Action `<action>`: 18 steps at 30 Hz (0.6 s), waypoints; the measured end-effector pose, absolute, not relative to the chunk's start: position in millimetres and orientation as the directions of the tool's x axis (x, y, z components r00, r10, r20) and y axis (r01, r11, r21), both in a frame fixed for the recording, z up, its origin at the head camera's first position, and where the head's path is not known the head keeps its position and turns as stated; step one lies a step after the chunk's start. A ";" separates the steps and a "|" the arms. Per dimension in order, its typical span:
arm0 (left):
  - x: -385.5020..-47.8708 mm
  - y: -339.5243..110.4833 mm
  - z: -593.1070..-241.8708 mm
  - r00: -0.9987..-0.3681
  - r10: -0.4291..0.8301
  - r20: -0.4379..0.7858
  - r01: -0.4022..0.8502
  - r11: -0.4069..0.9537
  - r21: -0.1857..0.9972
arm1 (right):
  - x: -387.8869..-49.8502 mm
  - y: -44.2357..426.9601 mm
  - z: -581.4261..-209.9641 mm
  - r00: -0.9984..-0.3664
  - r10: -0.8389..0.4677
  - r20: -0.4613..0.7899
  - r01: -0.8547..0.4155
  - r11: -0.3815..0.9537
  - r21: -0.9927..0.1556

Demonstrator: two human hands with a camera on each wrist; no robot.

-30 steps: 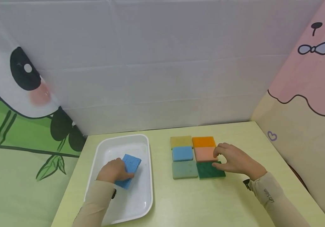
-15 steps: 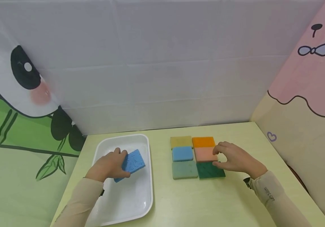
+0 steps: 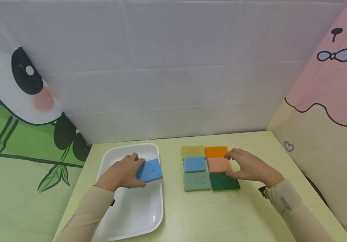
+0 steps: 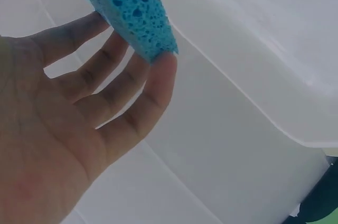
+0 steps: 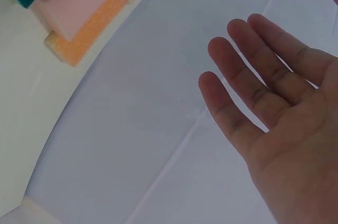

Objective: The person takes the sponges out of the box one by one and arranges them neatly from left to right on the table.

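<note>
My left hand point(image 3: 123, 173) grips a porous blue sponge point(image 3: 150, 170) by its edges above the white tray point(image 3: 156, 218); the sponge reaches over the tray's right rim. In the left wrist view, fingertips press along one side of the sponge point(image 4: 132, 10). My right hand point(image 3: 250, 168) hovers with nothing in it, fingers loosely bent, beside a pink sponge point(image 3: 219, 165) and a dark green scouring sponge point(image 3: 224, 182). In the right wrist view its fingers are apart and hold nothing. Next to these lie a smooth blue sponge point(image 3: 194, 164) and a pale green sponge point(image 3: 196, 182).
A yellow sponge point(image 3: 193, 152) and an orange sponge point(image 3: 216, 152) form the back row of the block. The sponges lie on a pale yellow table point(image 3: 203, 215). A white wall sheet point(image 3: 176, 84) stands behind the table, with printed sheets at both sides.
My left hand has lifted the porous blue sponge from inside the tray and carried it right, turning it to reach over the right rim. The right hand has barely moved.
</note>
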State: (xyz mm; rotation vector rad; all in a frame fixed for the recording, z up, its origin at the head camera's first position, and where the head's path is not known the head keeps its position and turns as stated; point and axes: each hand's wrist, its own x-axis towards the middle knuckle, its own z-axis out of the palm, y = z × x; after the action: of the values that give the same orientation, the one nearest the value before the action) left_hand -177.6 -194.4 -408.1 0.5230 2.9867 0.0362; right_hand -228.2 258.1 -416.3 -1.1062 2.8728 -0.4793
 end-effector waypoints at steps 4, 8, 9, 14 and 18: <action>-179.6 -186.3 -406.7 -0.922 0.381 -0.072 0.380 0.924 0.033 | -230.6 252.1 -413.9 -0.728 -0.675 0.115 -0.675 0.679 -0.289; -182.4 -174.7 -402.9 -0.904 0.427 -0.027 0.427 0.904 0.026 | -233.1 244.6 -410.9 -0.710 -0.691 0.135 -0.695 0.658 -0.288; -183.2 -171.1 -401.7 -0.899 0.438 -0.015 0.438 0.899 0.025 | -233.9 242.3 -410.1 -0.706 -0.696 0.135 -0.699 0.654 -0.289; -188.7 -152.0 -397.1 -0.871 0.490 0.031 0.490 0.872 -0.008 | -236.0 231.7 -405.1 -0.697 -0.708 0.116 -0.703 0.642 -0.305; -191.4 -137.7 -393.6 -0.853 0.520 0.047 0.519 0.854 -0.019 | -236.6 225.9 -403.2 -0.697 -0.709 0.106 -0.699 0.640 -0.318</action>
State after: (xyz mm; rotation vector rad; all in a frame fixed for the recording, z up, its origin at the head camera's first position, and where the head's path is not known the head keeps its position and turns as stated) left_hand -191.4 -137.7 -393.6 0.8613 3.0732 -0.0089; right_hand -236.6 225.9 -403.2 -1.2098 2.8189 -0.5276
